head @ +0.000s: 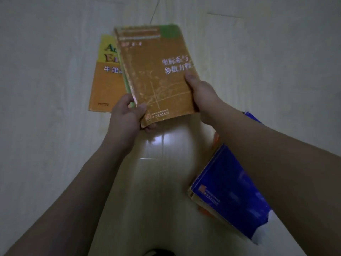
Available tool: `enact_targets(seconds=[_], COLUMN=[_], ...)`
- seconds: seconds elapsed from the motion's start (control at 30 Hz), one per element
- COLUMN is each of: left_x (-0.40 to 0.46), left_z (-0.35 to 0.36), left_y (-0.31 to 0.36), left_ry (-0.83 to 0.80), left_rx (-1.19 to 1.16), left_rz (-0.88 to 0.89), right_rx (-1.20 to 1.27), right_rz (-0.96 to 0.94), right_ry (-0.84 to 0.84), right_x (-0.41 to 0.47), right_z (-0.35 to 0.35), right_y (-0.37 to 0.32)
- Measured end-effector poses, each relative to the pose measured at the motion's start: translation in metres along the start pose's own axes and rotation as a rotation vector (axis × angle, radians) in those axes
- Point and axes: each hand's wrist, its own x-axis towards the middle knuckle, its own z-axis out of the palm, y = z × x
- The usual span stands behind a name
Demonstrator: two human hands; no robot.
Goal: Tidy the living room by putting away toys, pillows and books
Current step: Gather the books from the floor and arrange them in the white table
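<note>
Both hands hold an orange book with a green corner point(156, 71) above the floor, and a thin green-edged book shows under its left edge. My left hand point(127, 115) grips the near left corner, thumb on the cover. At the right edge my right hand point(201, 93) holds it with the thumb on top. A yellow and orange book point(105, 84) lies flat on the floor beyond, partly hidden by the held one. A blue book point(228, 193) lies on the floor at the right, under my right forearm.
The pale wood floor point(55, 126) stretches all around, with a bright reflection just below the held book. A bit of orange shows under the blue book. A second blue edge point(251, 116) peeks out behind my right forearm.
</note>
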Motion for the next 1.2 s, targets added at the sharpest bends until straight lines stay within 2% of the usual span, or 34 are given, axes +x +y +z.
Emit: enact_targets(seconds=[0.07,0.17,0.27,0.37,0.43,0.5,0.57,0.63,0.77,0.83,0.9,1.0,1.1,1.2], left_x=[-0.004,-0.016,-0.034,-0.054,-0.066,-0.079,-0.088,-0.088,-0.053,-0.025,0.003,0.037,0.054,0.06], left_z=[0.009,0.036,0.064,0.077,0.081,0.086,0.09,0.087,0.052,0.027,0.006,-0.015,-0.017,-0.007], left_y=[0.005,0.013,0.01,0.002,-0.005,-0.01,-0.016,-0.016,-0.012,-0.012,-0.015,-0.021,-0.032,-0.034], left_ry=[-0.206,-0.509,-0.741,-0.88,-0.906,-0.912,-0.866,-0.701,-0.233,-0.046,0.097,0.22,0.237,0.204], left_rx=[0.055,0.136,0.185,0.232,0.308,0.46,0.676,0.774,0.563,0.654,0.808,0.934,0.952,0.851], left_rz=[0.04,0.005,-0.088,-0.139,-0.166,-0.18,-0.113,0.0,0.048,0.08,0.077,0.005,-0.042,-0.02], right_rx=[0.168,0.36,0.355,0.109,-0.159,-0.422,-0.654,-0.802,-0.863,-0.815,-0.74,-0.641,-0.687,-0.76], right_rz=[-0.023,-0.014,-0.031,-0.007,0.032,-0.015,-0.102,-0.23,-0.497,-0.534,-0.464,-0.258,-0.125,-0.036], right_ry=[0.028,0.05,0.29,0.586,0.676,0.694,0.674,0.607,0.404,0.281,0.189,0.089,0.142,0.229], right_x=[-0.009,-0.031,-0.054,-0.07,-0.083,-0.097,-0.109,-0.111,-0.094,-0.078,-0.061,-0.027,0.004,0.024], right_z=[-0.038,-0.096,-0.147,-0.182,-0.188,-0.184,-0.169,-0.148,-0.089,-0.057,-0.027,0.014,0.035,0.038], right_y=[0.003,0.014,0.031,0.049,0.057,0.061,0.061,0.061,0.047,0.036,0.026,0.018,0.019,0.018])
